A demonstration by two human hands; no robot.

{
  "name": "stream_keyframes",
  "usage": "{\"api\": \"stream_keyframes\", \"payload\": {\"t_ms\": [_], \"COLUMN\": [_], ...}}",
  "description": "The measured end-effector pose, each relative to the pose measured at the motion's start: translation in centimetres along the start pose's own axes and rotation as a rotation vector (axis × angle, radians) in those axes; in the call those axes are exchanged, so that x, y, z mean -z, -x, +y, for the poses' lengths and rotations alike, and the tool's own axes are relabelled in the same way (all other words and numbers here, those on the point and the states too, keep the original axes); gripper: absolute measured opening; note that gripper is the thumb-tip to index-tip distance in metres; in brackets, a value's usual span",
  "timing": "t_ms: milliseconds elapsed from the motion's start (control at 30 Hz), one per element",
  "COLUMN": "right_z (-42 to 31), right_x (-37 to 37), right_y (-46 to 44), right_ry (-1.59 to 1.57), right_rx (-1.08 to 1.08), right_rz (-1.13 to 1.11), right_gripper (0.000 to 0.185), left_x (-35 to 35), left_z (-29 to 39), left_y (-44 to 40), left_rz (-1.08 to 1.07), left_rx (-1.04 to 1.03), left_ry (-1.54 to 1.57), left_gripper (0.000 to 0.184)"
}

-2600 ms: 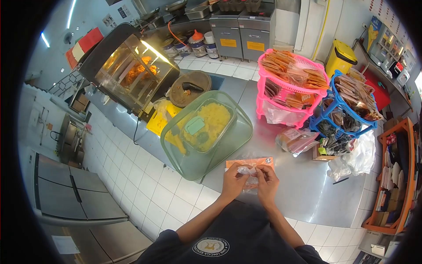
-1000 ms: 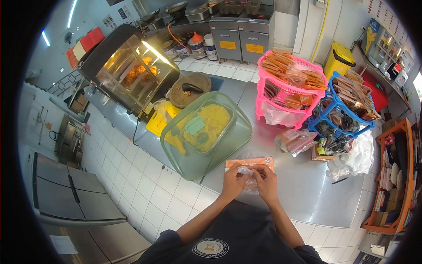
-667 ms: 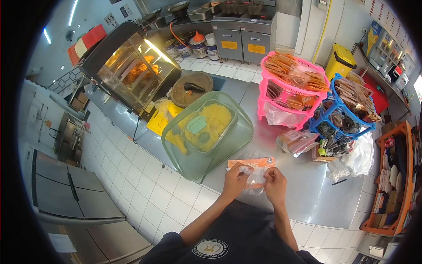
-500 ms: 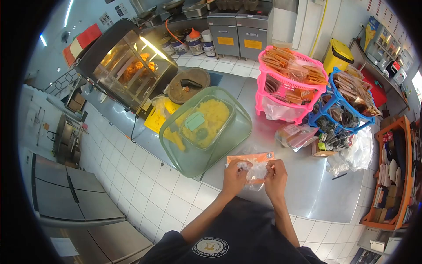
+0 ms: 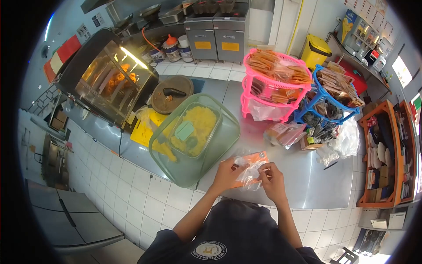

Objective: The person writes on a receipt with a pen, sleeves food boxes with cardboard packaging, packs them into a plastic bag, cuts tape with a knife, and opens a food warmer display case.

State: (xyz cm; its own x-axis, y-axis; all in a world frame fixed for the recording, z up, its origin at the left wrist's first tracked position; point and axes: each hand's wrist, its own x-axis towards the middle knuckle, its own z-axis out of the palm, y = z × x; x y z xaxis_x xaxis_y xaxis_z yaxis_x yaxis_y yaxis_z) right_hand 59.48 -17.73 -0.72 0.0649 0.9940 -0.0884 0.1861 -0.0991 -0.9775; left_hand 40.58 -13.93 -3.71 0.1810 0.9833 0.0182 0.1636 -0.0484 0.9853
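Both hands are at the front edge of the steel table. My left hand [image 5: 226, 175] has its fingers closed on the left side of a thin clear plastic bag [image 5: 249, 177]. My right hand [image 5: 272, 179] pinches the bag's right side with thumb and fingers. Under the crumpled bag lies a flat orange printed packet or paper sheet [image 5: 258, 157], partly covered by the bag and the left hand. Left of the hands stands a large translucent green tub [image 5: 228, 138], with a clear box of yellow rice [image 5: 200, 121] showing in it and a pale green piece on the rice.
A pink tiered basket [image 5: 281, 83] and a blue one [image 5: 343, 103] hold packets at the right. A filled clear bag [image 5: 283, 133] lies before them. A lit food warmer [image 5: 110, 79], a round chopping board [image 5: 182, 83] and a yellow board [image 5: 141, 135] are at the left.
My hands have turned the bag and orange packet, which now slant up to the right. My left hand has moved slightly left. The whole view has shifted a little.
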Motion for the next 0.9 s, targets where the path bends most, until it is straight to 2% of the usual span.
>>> {"api": "stream_keyframes", "payload": {"t_ms": [100, 233, 433, 600, 667, 900], "right_z": [1.0, 0.8, 1.1, 1.5, 1.5, 1.5], "right_x": [-1.2, -2.1, -3.5, -4.0, -4.0, -3.5], "right_y": [1.1, 1.3, 1.0, 0.8, 0.7, 0.1], "right_ry": [0.015, 0.102, 0.418, 0.480, 0.463, 0.365], "right_rx": [-0.043, -0.005, 0.154, 0.178, 0.190, -0.021], "right_rz": [-0.006, 0.011, 0.082, 0.113, 0.125, 0.032], "right_gripper": [0.007, 0.010, 0.014, 0.013, 0.013, 0.022], "left_x": [0.3, 0.7, 1.1, 1.0, 1.0, 0.4], "left_z": [-0.9, -0.3, 0.2, -1.8, -1.9, -2.0], "left_y": [0.2, 0.1, 0.0, 0.2, 0.4, 0.7], "left_rz": [-0.033, -0.061, -0.089, -0.125, -0.148, -0.132], "left_rx": [0.071, 0.050, 0.034, -0.110, -0.102, -0.134], "left_ry": [0.019, 0.018, 0.008, -0.003, -0.028, 0.068], "left_gripper": [0.020, 0.022, 0.021, 0.014, 0.012, 0.017]}}
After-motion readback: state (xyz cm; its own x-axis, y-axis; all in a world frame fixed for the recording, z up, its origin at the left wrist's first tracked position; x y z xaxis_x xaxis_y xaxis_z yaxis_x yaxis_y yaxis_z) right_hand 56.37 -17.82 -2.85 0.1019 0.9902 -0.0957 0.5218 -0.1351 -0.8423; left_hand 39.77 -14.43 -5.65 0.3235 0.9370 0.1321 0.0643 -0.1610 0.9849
